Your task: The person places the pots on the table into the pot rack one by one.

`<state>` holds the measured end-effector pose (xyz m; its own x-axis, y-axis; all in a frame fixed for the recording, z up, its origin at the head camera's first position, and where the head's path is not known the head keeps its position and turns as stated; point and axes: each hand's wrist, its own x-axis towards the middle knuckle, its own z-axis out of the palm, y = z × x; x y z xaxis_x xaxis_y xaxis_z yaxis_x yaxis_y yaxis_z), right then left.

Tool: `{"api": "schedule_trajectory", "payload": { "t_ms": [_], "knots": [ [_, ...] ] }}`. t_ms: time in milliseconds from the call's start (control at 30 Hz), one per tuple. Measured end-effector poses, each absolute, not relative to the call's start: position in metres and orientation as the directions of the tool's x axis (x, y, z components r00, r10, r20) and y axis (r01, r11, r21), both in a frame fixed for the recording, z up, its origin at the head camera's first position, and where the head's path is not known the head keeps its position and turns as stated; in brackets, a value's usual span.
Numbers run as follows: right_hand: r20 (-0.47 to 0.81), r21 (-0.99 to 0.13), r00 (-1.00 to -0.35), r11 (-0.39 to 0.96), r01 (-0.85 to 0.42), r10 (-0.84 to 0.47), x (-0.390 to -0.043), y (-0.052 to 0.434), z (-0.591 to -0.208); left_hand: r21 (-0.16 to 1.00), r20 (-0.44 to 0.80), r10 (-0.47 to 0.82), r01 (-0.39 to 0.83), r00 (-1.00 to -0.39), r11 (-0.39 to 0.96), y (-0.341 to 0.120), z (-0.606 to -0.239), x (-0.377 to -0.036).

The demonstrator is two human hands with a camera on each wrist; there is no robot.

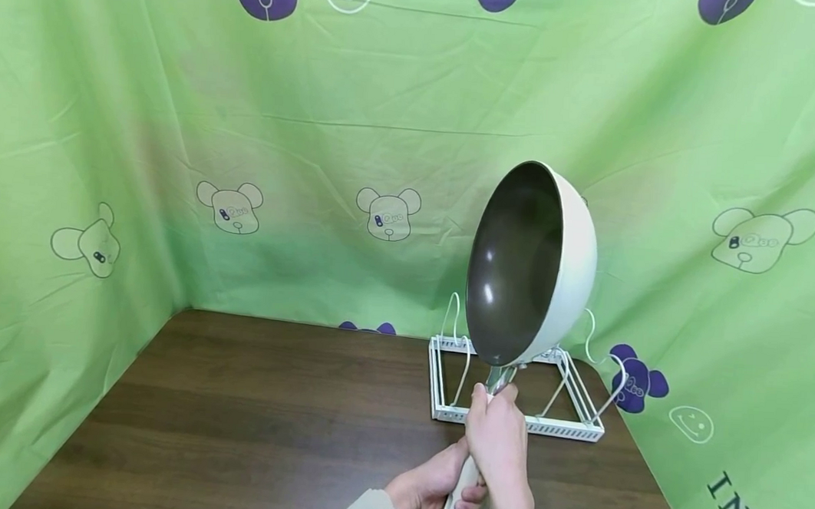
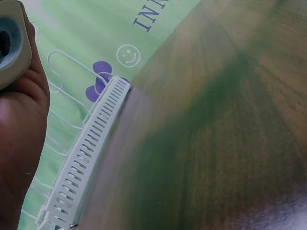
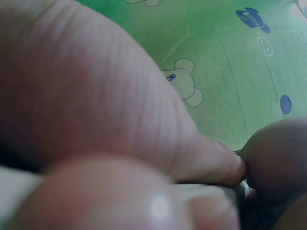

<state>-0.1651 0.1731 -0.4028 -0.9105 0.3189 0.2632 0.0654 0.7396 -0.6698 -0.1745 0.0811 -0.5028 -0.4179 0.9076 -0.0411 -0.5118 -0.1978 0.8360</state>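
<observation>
A deep frying pan (image 1: 517,268), white outside and dark brown inside, is held up on edge above the table with its hollow side turned to the left. My right hand (image 1: 498,436) grips the pale handle (image 1: 466,480) close to the pan. Lower down, my left hand (image 1: 437,479) has its fingers curled round the same handle. In the left wrist view the handle's end (image 2: 17,45) shows beside the left hand (image 2: 21,139). Behind and below the pan stands a white wire rack (image 1: 564,428) with upright wire dividers, partly hidden by pan and right hand.
The brown wooden table (image 1: 267,416) carries the rack toward its far right edge. Green cloth (image 1: 316,142) printed with bears and smiley faces hangs at the back and both sides.
</observation>
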Motion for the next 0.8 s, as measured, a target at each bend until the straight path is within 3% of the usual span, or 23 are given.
{"api": "schedule_trajectory", "payload": {
  "t_ms": [800],
  "knots": [
    [0.242, -0.665, -0.922, 0.744, 0.069, 0.303, -0.165, 0.172, -0.416, 0.792, -0.001, 0.927, -0.566, -0.376, -0.229, 0.081, -0.518, -0.170]
  ]
}}
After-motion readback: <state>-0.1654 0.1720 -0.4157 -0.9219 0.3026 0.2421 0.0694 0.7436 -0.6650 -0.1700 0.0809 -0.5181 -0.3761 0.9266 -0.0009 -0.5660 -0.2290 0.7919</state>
